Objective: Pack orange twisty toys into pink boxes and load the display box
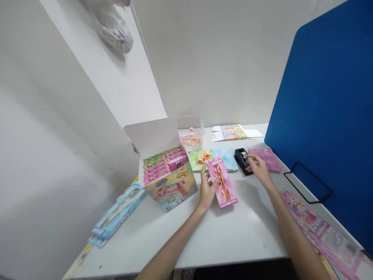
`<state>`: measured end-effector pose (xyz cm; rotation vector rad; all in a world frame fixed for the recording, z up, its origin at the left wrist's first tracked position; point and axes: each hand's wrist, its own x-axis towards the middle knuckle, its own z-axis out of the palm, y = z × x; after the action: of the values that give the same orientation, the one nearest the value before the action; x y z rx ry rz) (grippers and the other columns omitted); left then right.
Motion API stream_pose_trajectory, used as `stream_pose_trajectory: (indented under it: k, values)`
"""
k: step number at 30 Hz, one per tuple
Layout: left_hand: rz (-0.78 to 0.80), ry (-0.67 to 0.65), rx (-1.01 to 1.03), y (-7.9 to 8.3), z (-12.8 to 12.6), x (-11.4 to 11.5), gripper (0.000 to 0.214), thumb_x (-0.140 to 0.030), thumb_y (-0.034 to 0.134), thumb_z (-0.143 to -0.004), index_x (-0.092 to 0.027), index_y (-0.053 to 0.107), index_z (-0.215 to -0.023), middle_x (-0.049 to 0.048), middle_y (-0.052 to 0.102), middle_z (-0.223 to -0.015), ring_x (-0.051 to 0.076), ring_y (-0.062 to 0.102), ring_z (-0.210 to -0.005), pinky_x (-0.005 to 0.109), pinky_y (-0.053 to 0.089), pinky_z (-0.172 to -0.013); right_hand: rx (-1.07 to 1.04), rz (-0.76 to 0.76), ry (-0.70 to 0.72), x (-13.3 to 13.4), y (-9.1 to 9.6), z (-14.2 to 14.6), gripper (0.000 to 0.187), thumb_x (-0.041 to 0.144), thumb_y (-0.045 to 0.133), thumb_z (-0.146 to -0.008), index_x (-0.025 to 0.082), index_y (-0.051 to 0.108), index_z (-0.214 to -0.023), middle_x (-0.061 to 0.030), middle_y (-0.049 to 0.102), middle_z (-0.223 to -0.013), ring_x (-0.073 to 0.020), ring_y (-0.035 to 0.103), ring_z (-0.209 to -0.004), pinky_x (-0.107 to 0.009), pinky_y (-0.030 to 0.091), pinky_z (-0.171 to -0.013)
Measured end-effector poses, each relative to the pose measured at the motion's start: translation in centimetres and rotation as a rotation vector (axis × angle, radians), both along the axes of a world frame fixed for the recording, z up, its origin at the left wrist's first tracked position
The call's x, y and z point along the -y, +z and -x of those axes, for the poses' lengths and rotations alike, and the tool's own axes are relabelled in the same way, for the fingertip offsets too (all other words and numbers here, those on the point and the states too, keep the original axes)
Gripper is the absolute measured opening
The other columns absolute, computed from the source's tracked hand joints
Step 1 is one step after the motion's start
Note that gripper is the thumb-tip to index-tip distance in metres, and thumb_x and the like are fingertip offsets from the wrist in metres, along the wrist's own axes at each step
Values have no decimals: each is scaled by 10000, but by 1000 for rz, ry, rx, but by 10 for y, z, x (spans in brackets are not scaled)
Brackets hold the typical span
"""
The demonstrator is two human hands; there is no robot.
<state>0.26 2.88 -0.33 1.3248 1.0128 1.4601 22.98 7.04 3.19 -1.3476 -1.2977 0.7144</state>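
Note:
My left hand [208,191] is closed around the left side of a slim pink toy box [223,186]. The box is tilted above the table, and its cut-out window shows an orange twisted toy inside. My right hand [258,168] is at the black tape dispenser [241,160], its bent fingertips drawn together beside the tape roll. Whatever those fingertips pinch is too small to see. Behind the pink box, orange toy pieces [203,157] lie on a green printed card [192,160].
To the left stands an open display carton [172,193] packed with pink and green boxes. Flat blue boxes [116,216] lie beside it. A clear bag [191,139] and folded cartons [233,132] are behind. Flat pink packaging [323,233] lies right, by a blue partition [326,105].

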Motion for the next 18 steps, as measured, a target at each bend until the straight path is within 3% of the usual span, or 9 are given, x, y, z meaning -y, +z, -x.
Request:
stream_pose_trajectory:
  k: [1, 3, 7, 12, 18]
  values:
    - [29, 1, -8, -3, 0, -2, 733, -478, 675, -798, -291, 332, -1418, 102, 570, -1310, 210, 634, -1072, 303, 551, -821, 37, 57, -135, -5, -6, -8, 397, 501, 526, -839, 165, 642, -1015, -58, 669, -832, -149, 601, -555, -292, 501, -586]
    - [74, -19, -49, -9, 0, -5, 642, -476, 687, -784, -248, 450, -1336, 110, 566, -1317, 225, 606, -1117, 310, 542, -854, 59, 115, -208, -14, -16, -21, 305, 458, 567, -810, 161, 636, -820, -26, 606, -615, -159, 543, -506, -282, 441, -542]
    - [131, -100, -101, -20, -5, -4, 614, -470, 661, -801, -207, 471, -1322, 116, 611, -1242, 236, 617, -1086, 335, 537, -858, 12, 201, -147, -23, -25, -31, 327, 465, 602, -780, 203, 549, -591, 35, 426, -374, -141, 428, -402, -266, 325, -450]
    - [113, -96, -137, -29, -9, -1, 531, -429, 643, -823, -210, 519, -1290, 101, 575, -1339, 242, 581, -1180, 360, 477, -982, -154, 267, -87, -30, -24, -29, 296, 421, 715, -652, 202, 531, -576, 73, 371, -403, -90, 341, -383, -241, 244, -392]
    - [135, -131, -308, -26, -7, 1, 468, -442, 484, -921, -218, 555, -1325, 81, 577, -1375, 251, 590, -1176, 390, 440, -1020, -299, 230, -138, -34, -27, -19, 226, 332, 734, -598, 172, 575, -618, 62, 434, -467, -75, 389, -422, -213, 299, -410]
